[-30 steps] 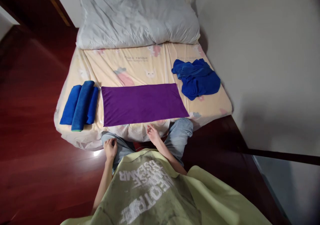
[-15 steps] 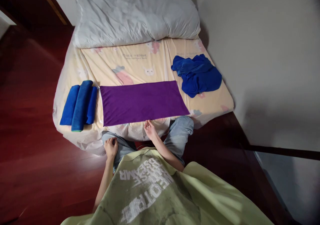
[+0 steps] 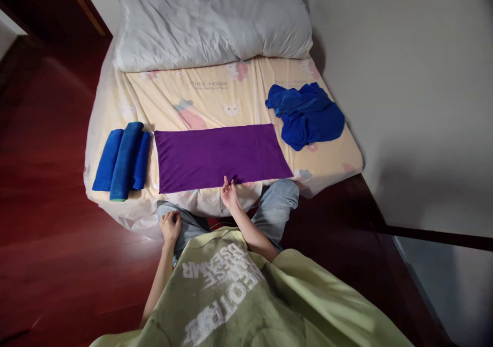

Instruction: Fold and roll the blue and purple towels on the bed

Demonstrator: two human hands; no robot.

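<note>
By purple cloth (image 3: pixel 221 157) — right hand (image 3: pixel 230 198), forearm (image 3: pixel 252 231) slanted inward, finger (image 3: pixel 226 181) outstretched

Bedroom in a home

The broad, pale-sided bed (image 3: pixel 131 217) marks this as a bedroom. Its cream cloth sheet (image 3: pixel 154 98) carries a printed white rabbit face (image 3: pixel 231 109) and pink shapes, and large, puffy, pale grey bedding (image 3: pixel 215 26) lies across its far end. A glossy dark-red floor (image 3: pixel 50 182) and a plain pale wall (image 3: pixel 408 70) enclose it, homelike.
</note>
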